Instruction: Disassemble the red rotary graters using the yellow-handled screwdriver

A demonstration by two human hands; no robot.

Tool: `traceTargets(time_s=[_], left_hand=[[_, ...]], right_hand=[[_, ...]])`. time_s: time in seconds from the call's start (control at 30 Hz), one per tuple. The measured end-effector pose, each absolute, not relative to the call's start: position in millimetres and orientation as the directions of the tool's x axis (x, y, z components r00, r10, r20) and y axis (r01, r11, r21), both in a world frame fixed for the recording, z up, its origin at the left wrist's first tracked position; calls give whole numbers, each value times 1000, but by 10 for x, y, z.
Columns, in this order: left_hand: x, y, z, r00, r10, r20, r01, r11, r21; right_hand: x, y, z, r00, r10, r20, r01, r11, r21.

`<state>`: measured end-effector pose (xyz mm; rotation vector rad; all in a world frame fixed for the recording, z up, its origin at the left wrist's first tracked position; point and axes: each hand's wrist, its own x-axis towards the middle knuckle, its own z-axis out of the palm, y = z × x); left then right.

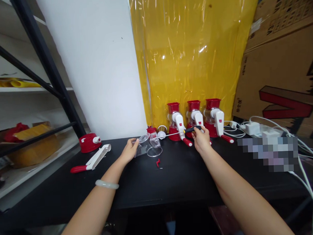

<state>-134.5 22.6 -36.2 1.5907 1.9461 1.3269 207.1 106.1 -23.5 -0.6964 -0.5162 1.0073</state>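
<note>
The black worktop (184, 185) lies beneath both hands. A cardboard box (278, 65) leans beyond and to the right of the right hand. 3 upright graters (177, 120) stand beyond the right hand. Well to the left of the left hand are 1 white crank (98, 158) with a red grip and 1 red base (89, 143).

The clear plastic body (147, 145) lies between the hands; the left hand (130, 151) grips its near edge. The right hand (201, 138) is closed around the handle of the screwdriver (191, 129), shaft directed left at the body; tip contact cannot be confirmed. 1 red clip (158, 162) lies between the hands, nearer the wearer.

Step in hand, as judged: screwdriver work on the clear plastic body. The next move appears to call for a steady left-hand grip and an aligned shaft.
</note>
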Motion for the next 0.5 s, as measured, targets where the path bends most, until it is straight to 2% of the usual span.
traceTargets(time_s=[0.5], left_hand=[[-1338,213,-350,-347,889,300,604,-32,796]], right_hand=[[2077,1113,-260,443,894,65,-576,339,-743]])
